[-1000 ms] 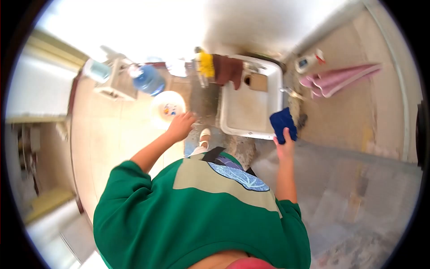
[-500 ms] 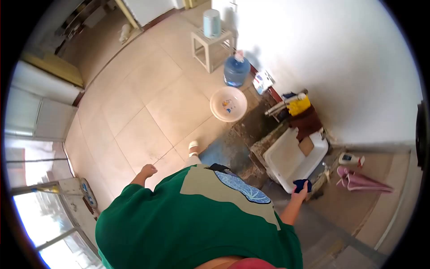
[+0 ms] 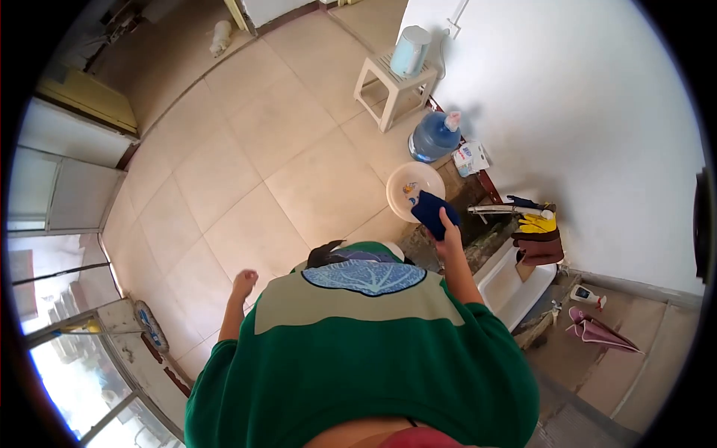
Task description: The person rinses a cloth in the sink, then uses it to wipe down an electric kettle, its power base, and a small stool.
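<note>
My right hand grips a folded dark blue cloth, held up so that it overlaps the lower right edge of a pale basin on the floor. Coloured printed shapes show inside the basin. Over the tiled floor at the left, my left hand hangs with its fingers curled; whether anything is in them is too small to tell. A white sink stands right of my right forearm, with brown cloth and yellow gloves at its far edge.
A kettle stands on a beige stool by the wall. Near it are a blue water bottle and a white package. At the right lie a pink cloth and a white bottle. A small white animal lies at the far left.
The view has turned away from the sink toward the tiled floor. My right hand has moved with the blue cloth from the sink's edge to the basin. My left hand has moved away from the basin.
</note>
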Tool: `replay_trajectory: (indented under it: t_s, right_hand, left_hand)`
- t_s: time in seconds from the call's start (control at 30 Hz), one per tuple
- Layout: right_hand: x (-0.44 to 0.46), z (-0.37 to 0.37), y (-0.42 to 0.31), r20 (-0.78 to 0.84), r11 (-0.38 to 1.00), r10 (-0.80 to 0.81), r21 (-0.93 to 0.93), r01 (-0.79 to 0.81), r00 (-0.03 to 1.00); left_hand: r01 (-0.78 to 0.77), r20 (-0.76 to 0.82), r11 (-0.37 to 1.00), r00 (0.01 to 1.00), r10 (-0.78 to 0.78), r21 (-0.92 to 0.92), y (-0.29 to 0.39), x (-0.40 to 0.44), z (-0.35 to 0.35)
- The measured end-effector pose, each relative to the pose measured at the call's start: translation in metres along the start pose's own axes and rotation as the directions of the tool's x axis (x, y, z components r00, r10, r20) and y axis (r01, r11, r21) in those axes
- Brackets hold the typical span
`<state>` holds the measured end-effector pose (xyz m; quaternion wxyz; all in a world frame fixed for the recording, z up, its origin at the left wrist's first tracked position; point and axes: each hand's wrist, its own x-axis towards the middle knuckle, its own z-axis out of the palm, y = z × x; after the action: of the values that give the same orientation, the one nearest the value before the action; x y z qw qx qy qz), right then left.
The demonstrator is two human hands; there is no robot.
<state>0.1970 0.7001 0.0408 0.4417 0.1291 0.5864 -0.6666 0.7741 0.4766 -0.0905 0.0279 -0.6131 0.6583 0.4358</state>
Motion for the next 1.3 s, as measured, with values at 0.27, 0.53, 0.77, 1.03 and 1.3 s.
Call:
replay_trajectory:
  t_s: [0.27,0.53,0.77,1.03,1.3]
  right_hand:
    - [0.101,0.144,-0.043,0.205,0.994,0.007,-0.106,0.015,0.979]
    - [0.191,0.334,-0.095,0.472,0.998,0.069,-0.046,-0.053,0.879]
    - [0.243,0.435,-0.123,0.580,0.984,-0.005,0.147,-0.099,0.815]
    - [0.287,0.427,-0.112,0.252,0.878,-0.091,0.478,-0.042,0.964]
    - [0.310,0.339,-0.137,-0.069,0.726,-0.212,0.657,0.205,0.975]
  left_hand:
    - [-0.260,-0.095,0.966,0.962,0.257,-0.020,0.216,0.153,-0.084]
    - [-0.064,-0.104,0.997,0.993,0.058,-0.050,0.145,0.241,-0.154]
    - [0.209,0.121,0.975,0.969,-0.217,0.081,0.046,0.312,-0.174]
    - [-0.257,0.152,0.962,0.959,0.241,0.096,0.094,0.548,-0.261]
    - [-0.356,0.180,0.931,0.914,0.365,-0.081,0.511,0.588,-0.201]
